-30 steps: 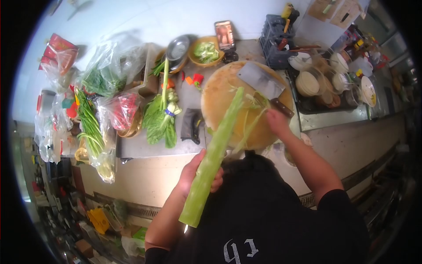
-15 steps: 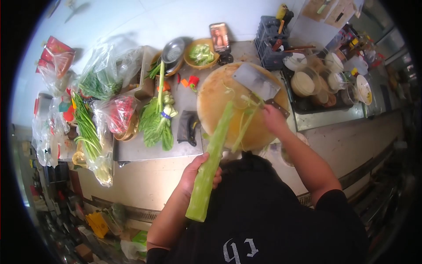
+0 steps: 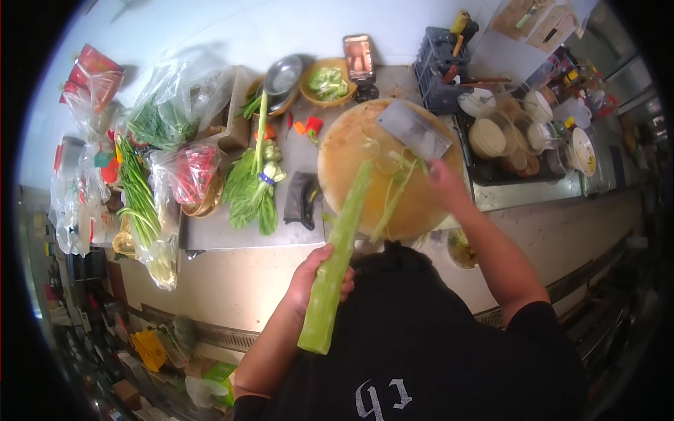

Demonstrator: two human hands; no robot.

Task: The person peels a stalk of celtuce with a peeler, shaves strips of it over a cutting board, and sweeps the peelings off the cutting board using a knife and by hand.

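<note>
My left hand [image 3: 316, 279] is wrapped around the lower part of a long, peeled celtuce stem [image 3: 337, 266]. The stem slants up and away from me, its thin end over the round wooden chopping board [image 3: 340, 151]. On the board's far right lies a cleaver [image 3: 414, 130], blade flat. My right hand [image 3: 448, 184] is closed over its handle, which the hand hides; the fingers are slightly blurred. Thin green peelings [image 3: 393, 200] lie on the board between the stem and my right hand.
Leafy greens [image 3: 256, 189], a dark grey peeler-like object [image 3: 300, 200] and a red pepper piece [image 3: 313, 127] lie left of the board. Behind stand a bowl of cut greens [image 3: 326, 83] and a phone [image 3: 359, 57]. A knife rack [image 3: 437, 74] and stacked bowls [image 3: 486, 138] stand right.
My right hand has moved slightly right, from beside the cleaver's handle onto it. The left hand and the celtuce stem have stayed in place.
</note>
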